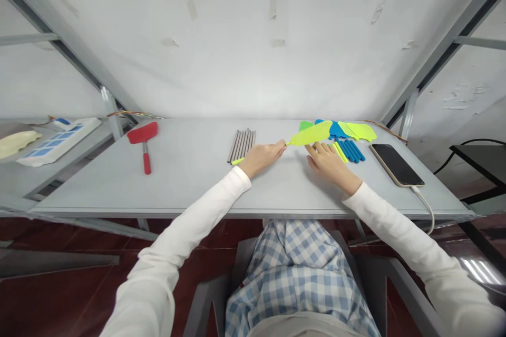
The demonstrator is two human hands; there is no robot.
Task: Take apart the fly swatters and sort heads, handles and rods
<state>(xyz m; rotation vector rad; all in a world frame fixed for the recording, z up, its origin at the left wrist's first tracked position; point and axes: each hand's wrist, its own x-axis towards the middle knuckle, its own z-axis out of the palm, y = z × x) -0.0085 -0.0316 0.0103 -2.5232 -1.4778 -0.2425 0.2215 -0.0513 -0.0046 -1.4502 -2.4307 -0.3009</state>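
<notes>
My left hand [264, 158] is closed around the shaft of a yellow-green fly swatter [312, 134], whose flat head points right and is seen nearly edge-on. The end of a yellow-green grip [237, 161] sticks out on the other side of that hand. Just under the swatter head is my right hand [330, 164], its fingers apart and the fingertips near or touching the head's lower edge. Beyond the right hand lie blue grips [351, 151] and yellow-green grips [340, 151]. Thin metal rods [242, 143] lie in a row behind the left hand.
Loose yellow-green heads [361, 130], a blue head [337, 130] and a green one [305, 125] lie at the back right. A red fly swatter [144, 134] rests on the left of the grey table [190, 184]. A phone [397, 164] with a white cable is at right.
</notes>
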